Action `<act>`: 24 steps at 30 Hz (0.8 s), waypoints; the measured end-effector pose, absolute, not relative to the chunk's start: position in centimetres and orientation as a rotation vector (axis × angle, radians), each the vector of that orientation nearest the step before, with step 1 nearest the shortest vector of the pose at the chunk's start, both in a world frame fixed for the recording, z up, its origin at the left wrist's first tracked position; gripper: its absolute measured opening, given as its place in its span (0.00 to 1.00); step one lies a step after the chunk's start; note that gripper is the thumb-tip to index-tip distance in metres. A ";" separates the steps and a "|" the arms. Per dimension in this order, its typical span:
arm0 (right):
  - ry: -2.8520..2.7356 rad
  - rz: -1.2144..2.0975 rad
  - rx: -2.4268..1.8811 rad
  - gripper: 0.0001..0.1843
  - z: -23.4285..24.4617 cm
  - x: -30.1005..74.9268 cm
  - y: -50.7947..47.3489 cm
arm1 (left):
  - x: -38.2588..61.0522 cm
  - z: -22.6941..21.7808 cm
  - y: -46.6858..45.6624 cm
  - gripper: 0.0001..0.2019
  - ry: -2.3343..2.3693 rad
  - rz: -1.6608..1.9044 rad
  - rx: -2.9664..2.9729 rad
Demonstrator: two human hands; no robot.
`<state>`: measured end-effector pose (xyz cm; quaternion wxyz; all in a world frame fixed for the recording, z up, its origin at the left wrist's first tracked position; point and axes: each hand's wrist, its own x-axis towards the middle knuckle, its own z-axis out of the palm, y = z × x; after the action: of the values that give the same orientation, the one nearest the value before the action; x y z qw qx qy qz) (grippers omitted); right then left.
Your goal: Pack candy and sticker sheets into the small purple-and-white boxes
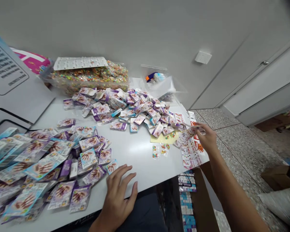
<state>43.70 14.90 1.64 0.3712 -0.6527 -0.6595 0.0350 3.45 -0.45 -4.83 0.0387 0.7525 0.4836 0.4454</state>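
Observation:
My right hand (207,137) pinches a thin printed sheet (190,131) at the table's right end, lifted above more printed sheets (189,154) with small colourful pictures. My left hand (120,191) holds nothing; its fingers are apart over the table's front edge. Beside its fingertips lies a small blue and white box (112,166) with a hand picture. Small clear bags of coloured beads (155,150) lie between the hands, near a yellow sheet (157,139). Behind them spreads a heap of small purple and white boxes (140,119), many with flaps up.
A large heap of boxes (60,145) covers the table's left side. At the back stand a clear tub of bead bags (89,77) and another clear bin (159,83). Below the front edge, an open carton (204,199) sits beside stacked boxes (187,203).

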 end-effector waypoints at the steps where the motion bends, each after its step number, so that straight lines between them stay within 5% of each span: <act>1: -1.656 0.094 -1.659 0.15 2.9 43.3 14.0 | 4.1 -4.8 -0.5 0.16 1.446 1.384 2.248; 7: -2.071 0.538 -1.298 0.07 8.4 34.8 7.3 | 7.9 -3.8 -1.1 0.40 1.228 1.250 1.770; 11: -2.299 0.400 -0.908 0.23 6.5 28.3 3.7 | 8.7 -2.4 -0.5 0.19 1.073 0.944 1.261; 15: -2.562 0.206 -0.681 0.28 3.3 25.4 1.7 | 7.7 -2.0 0.1 0.29 0.925 1.047 0.597; 18: -2.597 0.294 -0.679 0.34 1.0 24.4 0.0 | 7.1 -2.4 0.3 0.26 0.920 1.081 0.363; 24: -1.615 0.761 -1.282 0.16 -3.8 21.7 -3.1 | 6.8 -2.7 -0.5 0.17 0.984 1.146 0.641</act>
<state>21.71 -3.07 -3.75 0.4546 -0.5195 -0.6545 0.3084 6.76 -0.49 -2.74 0.6820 0.2856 0.4385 0.5110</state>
